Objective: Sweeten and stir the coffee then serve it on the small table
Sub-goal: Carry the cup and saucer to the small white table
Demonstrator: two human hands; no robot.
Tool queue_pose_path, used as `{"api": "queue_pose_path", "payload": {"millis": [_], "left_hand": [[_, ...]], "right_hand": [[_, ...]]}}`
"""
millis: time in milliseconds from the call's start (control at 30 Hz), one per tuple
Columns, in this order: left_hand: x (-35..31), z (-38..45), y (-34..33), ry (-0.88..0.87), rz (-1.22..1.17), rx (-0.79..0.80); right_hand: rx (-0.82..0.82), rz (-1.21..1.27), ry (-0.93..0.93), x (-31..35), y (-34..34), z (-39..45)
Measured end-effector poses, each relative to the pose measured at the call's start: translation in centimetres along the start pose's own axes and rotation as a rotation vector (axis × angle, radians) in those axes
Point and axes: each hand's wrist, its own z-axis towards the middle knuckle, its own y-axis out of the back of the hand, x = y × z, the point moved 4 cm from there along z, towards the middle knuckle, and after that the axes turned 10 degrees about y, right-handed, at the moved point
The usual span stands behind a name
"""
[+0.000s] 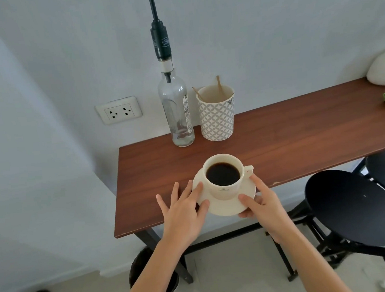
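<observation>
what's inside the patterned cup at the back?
Two thin wooden sticks lean inside the patterned cup, tips above the rim. Inner wall looks bare. The cup's bottom is hidden by its near wall, so anything lying there can't be seen.

white lettering beginning "TEISS" on the dark pump dispenser [160, 41] fitted to the clear glass bottle [176, 114], rest of the word cut off, small-print label [187, 114] down the bottle's side too fine to read, tiny illegible emblem on the coffee cup [224, 189]

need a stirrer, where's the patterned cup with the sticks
Head view: the patterned cup stands at the table's back edge by the wall, right beside the glass bottle.
</observation>
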Motion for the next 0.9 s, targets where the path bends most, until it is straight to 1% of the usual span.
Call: {"api": "queue_pose_path", "payload": {"millis": [167,267,333,433,467,533,633,667,733,900], "left_hand": [[0.0,-1.2,-0.3,0.002,0.002,0.019],[0.1,-2.4,-0.8,0.051,-0.050,-0.011],[0.0,-3.5,-1.0,0.099,-0.158,-0.082],[-0.1,-5.7,-1.3,0.168,-0.290,-0.237],[-0.3,-6.3,-1.5,0.189,-0.314,-0.255],[-0.6,-7.2,-2.1,0.224,-0.409,-0.212],[-1.1,-7.6,-2.6,0.315,-0.654,-0.074],[-1.3,-7.7,-2.8,0.325,-0.728,-0.050],[-1.4,-8.1,-3.1,0.329,-0.845,-0.054],[-0.5,-10.1,-4.1,0.433,-1.098,-0.124]], "right_hand": [[0.035,0.050,-0.040,-0.2,0.4,-0.7],[0.053,0.102,-0.046,-0.5,0.6,-1.2],[0.061,0.124,-0.055,-1.0,0.8,-1.3],[0.090,0.152,-0.067,-1.5,1.2,-1.3],[0.104,0.160,-0.068,-1.5,1.4,-1.3],[0.138,0.172,-0.074,-1.5,1.7,-1.2],[0.194,0.178,-0.096,-1.5,2.2,-1.1],[0.215,0.180,-0.104,-1.5,2.2,-1.1],[0.260,0.185,-0.117,-1.5,2.3,-1.2],[0.400,0.167,-0.140,-1.8,1.6,-1.9]]}}
